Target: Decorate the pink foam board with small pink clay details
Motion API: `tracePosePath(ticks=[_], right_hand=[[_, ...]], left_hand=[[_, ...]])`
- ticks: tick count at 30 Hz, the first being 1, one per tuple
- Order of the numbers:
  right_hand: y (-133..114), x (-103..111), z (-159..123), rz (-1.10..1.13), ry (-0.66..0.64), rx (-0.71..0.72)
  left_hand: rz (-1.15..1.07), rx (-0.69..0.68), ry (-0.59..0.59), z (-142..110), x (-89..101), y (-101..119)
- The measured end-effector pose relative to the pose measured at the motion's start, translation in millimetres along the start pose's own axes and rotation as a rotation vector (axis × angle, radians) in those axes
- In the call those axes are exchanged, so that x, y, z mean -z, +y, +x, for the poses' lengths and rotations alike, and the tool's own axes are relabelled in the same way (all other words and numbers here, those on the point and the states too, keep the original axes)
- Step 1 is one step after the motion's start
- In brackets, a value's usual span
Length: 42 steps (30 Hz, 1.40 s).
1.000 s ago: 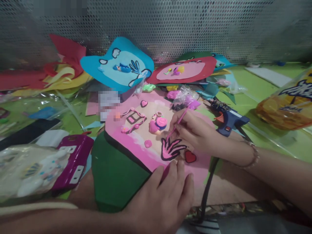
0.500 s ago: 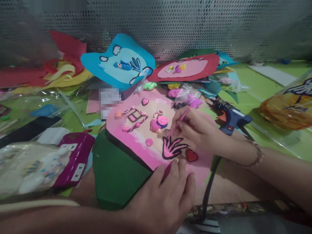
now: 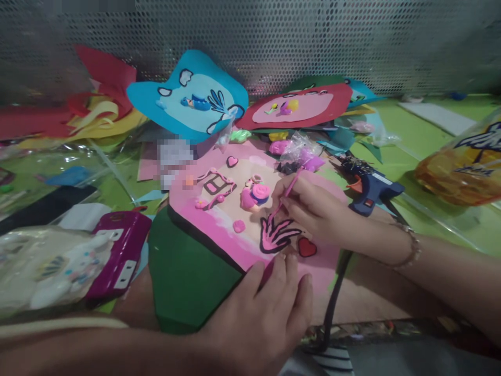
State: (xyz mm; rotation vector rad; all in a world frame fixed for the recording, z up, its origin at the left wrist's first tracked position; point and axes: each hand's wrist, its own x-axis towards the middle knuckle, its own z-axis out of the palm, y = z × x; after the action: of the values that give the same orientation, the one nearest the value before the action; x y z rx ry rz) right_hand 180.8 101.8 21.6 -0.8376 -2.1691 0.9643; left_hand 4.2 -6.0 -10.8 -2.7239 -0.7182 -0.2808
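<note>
A pink foam craft board (image 3: 219, 230) lies in front of me on a green foam sheet (image 3: 180, 282). It carries a clay house outline (image 3: 214, 186), a pink clay figure (image 3: 255, 196), a pink hand shape (image 3: 276, 234) and a red heart (image 3: 306, 247). My right hand (image 3: 313, 209) pinches a thin pink tool (image 3: 287, 193), its tip touching the board just above the hand shape. My left hand (image 3: 266, 313) lies flat with fingers stretched out, pressing the board's near edge.
A blue glue gun (image 3: 370, 190) lies right of the board, its black cord (image 3: 332, 303) running toward me. Blue (image 3: 191, 104) and red (image 3: 301, 107) foam crafts lean at the back. A magenta case (image 3: 121, 250) and plush bag (image 3: 43, 271) sit left; an orange packet (image 3: 462, 167) right.
My right hand shifted the pink tool's tip slightly down toward the hand shape. The view drifted a little; my left hand stayed pressed on the board.
</note>
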Motion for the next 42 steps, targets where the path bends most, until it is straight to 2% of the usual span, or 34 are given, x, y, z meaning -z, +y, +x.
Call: tracePosePath(ticks=[8,20,26,31,37,42], right_hand=[[2.7,0.2,1.0,-0.098,0.003,0.101],[1.4,-1.5,2.6,-0.161,0.054,0.124],[2.3,-1.1,2.6,-0.183,0.057,0.092],[-0.1,-0.6,3.2,-0.145,0.035,0.064],[-0.6,-1.3,2.6,-0.072,0.001,0.033],[-0.5,-2.1,2.9,-0.143,0.032,0.029]], left_hand=[[0.005,0.012,0.026,0.8,-0.1,-0.8],[-0.006,0.017,0.009,1.8,-0.8,0.3],[-0.025,0.048,0.042,1.3,-0.3,1.5],[0.006,0.019,-0.006,2.4,3.2,-0.4],[0.005,0.031,0.013,3.1,3.7,-0.4],[0.001,0.026,0.030,2.5,2.1,0.4]])
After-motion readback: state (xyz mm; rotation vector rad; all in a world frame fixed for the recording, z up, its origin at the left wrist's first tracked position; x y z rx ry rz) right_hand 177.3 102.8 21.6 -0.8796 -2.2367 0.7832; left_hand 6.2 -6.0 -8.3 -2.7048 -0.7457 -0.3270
